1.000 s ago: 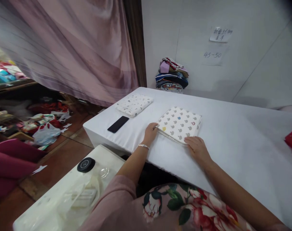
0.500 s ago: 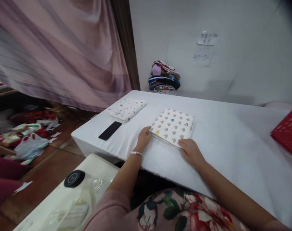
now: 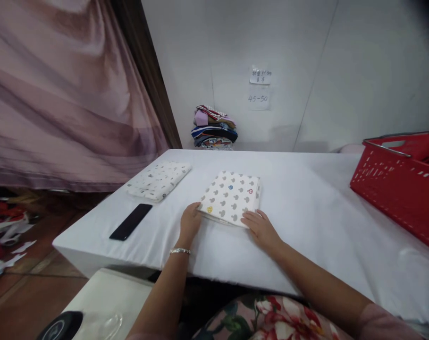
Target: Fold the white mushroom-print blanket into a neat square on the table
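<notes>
A folded white cloth with grey, blue, red and yellow prints (image 3: 231,196) lies flat on the white-covered table (image 3: 299,203). My left hand (image 3: 190,220) grips its near left corner, the fingertips at the edge. On its near right corner rests my right hand (image 3: 262,230), fingers spread over the top. Another folded white cloth with small dark prints (image 3: 159,181) lies to the left, touched by neither hand. A black phone (image 3: 131,222) lies nearer the table's left front edge.
At the right stands a red plastic basket (image 3: 401,184) with a metal handle. A stack of folded clothes (image 3: 214,130) is beyond the far edge, by the wall. A white surface with a round black object (image 3: 62,326) is at the lower left.
The view has turned to the right, so more of the red basket shows. Both hands remain at the same corners of the printed cloth; the right fingers are spread a little more.
</notes>
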The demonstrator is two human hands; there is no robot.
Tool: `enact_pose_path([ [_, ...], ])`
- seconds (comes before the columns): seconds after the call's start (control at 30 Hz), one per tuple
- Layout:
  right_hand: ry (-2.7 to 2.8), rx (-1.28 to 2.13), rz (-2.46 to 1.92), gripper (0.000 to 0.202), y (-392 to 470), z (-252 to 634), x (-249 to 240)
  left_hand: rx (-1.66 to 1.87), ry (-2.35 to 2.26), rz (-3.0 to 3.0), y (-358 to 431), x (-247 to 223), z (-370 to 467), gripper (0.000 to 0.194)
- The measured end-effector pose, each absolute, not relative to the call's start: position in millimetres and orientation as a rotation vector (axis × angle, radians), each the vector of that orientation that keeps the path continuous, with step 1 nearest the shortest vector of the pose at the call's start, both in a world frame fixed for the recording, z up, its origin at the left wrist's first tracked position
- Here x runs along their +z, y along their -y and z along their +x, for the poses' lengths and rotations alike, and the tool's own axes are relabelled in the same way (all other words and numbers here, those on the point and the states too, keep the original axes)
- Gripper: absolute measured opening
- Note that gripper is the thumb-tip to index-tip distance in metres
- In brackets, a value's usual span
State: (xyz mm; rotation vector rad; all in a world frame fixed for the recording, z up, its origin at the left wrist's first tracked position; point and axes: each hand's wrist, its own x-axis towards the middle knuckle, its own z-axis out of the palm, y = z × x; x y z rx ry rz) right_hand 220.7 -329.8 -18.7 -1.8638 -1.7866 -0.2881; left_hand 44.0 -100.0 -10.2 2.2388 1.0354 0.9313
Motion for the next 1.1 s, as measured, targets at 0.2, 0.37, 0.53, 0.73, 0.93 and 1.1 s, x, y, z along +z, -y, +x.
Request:
enact_pose_path([
  [0.2,1.697,-0.189,-1.770,0.051,332,216,-17,1.013,-0.695,2.450,145,19,90,0.026],
  [0.37,1.243,-0.054,-1.593,0.042,334,229,-19,0.653,-0.548,2.528,187,33,138,0.021],
  [0.53,0.615,0.298,-1.606,0.027,330,254,-15,0.464,-0.738,2.658,207,30,159,0.033],
  [0.73,0.511,0.492,-1.673,0.018,308,289,6,0.354,-0.874,2.673,212,32,169,0.031],
  [0.93,0.551,0.497,-1.823,0.025,282,305,3,0.336,-0.876,2.648,211,34,171,0.018],
  [1.1,0.579,0.428,-1.822,0.035,273,308,-3,0.360,-0.869,2.698,213,33,169,0.014],
])
